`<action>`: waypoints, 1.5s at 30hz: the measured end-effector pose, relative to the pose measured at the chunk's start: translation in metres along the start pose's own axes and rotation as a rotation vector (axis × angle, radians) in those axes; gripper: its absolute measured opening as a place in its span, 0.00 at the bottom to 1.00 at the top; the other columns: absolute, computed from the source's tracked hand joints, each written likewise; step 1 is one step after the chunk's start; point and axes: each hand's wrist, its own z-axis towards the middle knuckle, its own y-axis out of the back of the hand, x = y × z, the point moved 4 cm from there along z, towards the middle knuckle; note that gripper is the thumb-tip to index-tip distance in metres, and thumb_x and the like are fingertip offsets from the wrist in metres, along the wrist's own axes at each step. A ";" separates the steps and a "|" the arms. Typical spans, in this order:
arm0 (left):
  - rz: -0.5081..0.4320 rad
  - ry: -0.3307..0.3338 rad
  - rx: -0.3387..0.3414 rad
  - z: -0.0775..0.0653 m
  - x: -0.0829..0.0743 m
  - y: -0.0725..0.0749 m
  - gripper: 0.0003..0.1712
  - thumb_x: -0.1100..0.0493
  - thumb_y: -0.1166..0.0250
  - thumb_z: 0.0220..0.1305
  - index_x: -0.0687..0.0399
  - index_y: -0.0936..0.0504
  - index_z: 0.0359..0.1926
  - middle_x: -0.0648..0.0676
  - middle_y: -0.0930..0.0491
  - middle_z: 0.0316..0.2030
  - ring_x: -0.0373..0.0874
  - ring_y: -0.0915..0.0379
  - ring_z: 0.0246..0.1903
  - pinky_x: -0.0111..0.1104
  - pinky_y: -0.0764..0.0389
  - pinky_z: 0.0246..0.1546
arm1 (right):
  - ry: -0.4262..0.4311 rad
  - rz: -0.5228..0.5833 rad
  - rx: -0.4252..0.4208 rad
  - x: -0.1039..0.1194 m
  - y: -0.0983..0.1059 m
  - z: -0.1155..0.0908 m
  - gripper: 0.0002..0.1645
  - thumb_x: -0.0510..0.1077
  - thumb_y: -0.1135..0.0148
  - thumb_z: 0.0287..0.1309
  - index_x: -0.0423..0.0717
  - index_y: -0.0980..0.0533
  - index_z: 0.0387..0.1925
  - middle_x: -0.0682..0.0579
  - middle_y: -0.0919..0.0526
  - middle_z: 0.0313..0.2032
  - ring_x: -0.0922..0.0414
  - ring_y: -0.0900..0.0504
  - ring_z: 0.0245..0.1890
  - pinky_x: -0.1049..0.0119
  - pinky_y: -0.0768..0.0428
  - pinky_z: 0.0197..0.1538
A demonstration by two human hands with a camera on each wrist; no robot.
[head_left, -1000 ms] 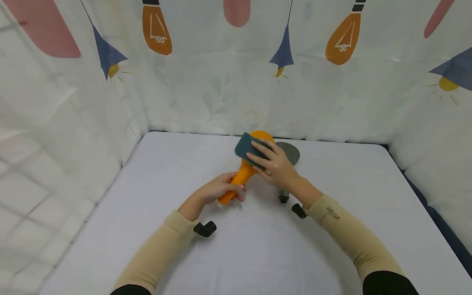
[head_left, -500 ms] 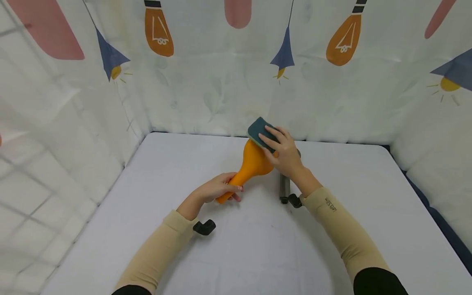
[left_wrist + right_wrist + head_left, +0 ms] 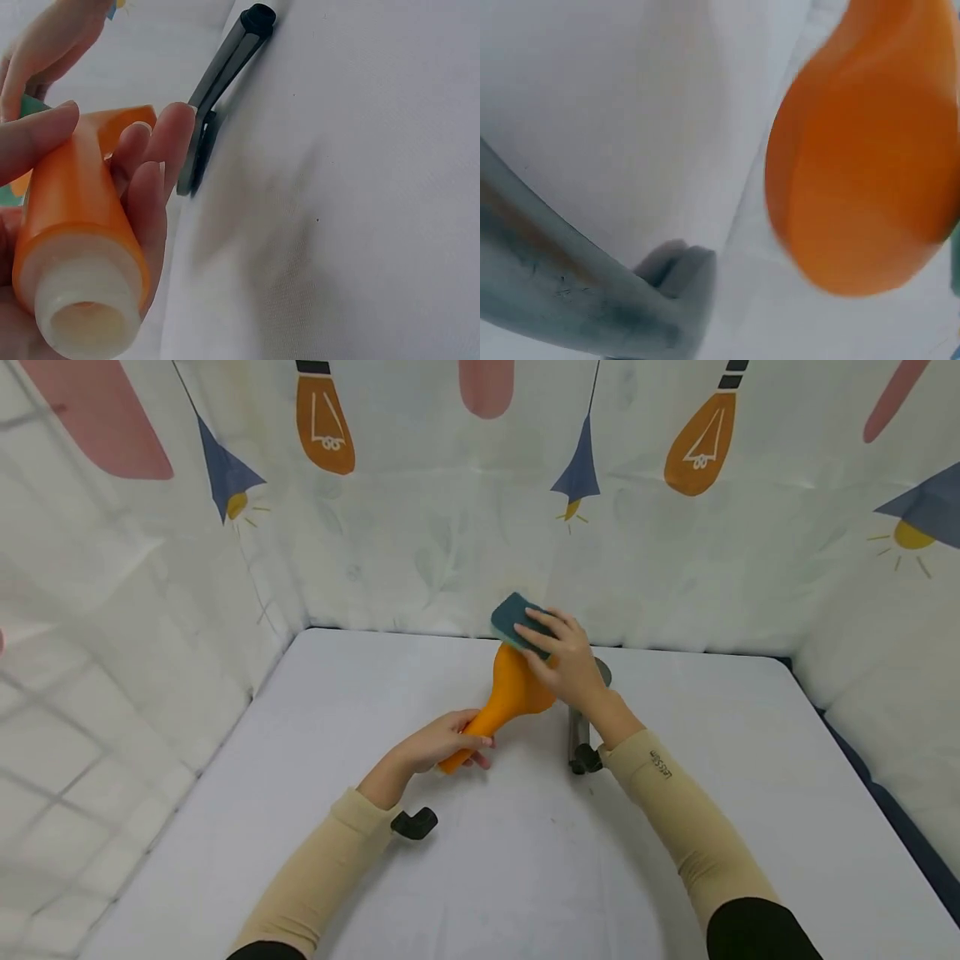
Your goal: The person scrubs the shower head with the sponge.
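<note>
My left hand (image 3: 444, 745) grips the handle of an orange shower head (image 3: 517, 685), its wide head raised toward the back. A hollow whitish connector (image 3: 88, 319) ends the handle in the left wrist view. Against the top of the head, my right hand (image 3: 572, 664) holds a sponge (image 3: 517, 618) with a dark green face and lighter green underside, its fingers spread over it. Part of the shower head's wide end is hidden behind the right hand. In the right wrist view the orange head (image 3: 870, 165) fills the right side.
Behind my right forearm, a grey shower head (image 3: 579, 731) with a round disc lies on the white-covered table (image 3: 495, 860), partly hidden. A patterned white curtain (image 3: 465, 527) hangs right behind the table's far edge. Black wrist mounts (image 3: 415, 824) stick out from the sleeves.
The sponge has moved up from over the orange head to its top edge, then slightly left. The orange head has turned in the left hand, which has hardly shifted.
</note>
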 end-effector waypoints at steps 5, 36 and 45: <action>-0.013 0.007 -0.012 -0.005 0.003 0.003 0.22 0.61 0.43 0.75 0.73 0.31 0.62 0.74 0.25 0.51 0.52 0.16 0.39 0.38 0.20 0.42 | -0.395 0.147 -0.027 -0.029 0.001 -0.005 0.24 0.39 0.36 0.70 0.39 0.24 0.65 0.39 0.28 0.69 0.39 0.35 0.70 0.46 0.39 0.73; -0.076 -0.057 0.025 -0.003 0.008 0.006 0.24 0.61 0.45 0.78 0.74 0.34 0.66 0.75 0.28 0.55 0.52 0.16 0.42 0.35 0.22 0.42 | -0.052 0.012 0.006 0.014 -0.003 0.003 0.21 0.37 0.34 0.66 0.38 0.19 0.60 0.37 0.24 0.65 0.37 0.32 0.67 0.45 0.38 0.72; -0.053 -0.089 0.056 0.002 0.001 0.004 0.26 0.61 0.46 0.77 0.72 0.35 0.68 0.67 0.24 0.53 0.54 0.17 0.43 0.41 0.20 0.47 | 0.365 -0.165 0.176 0.051 -0.022 0.001 0.21 0.41 0.31 0.62 0.45 0.16 0.57 0.39 0.22 0.63 0.34 0.31 0.67 0.44 0.36 0.71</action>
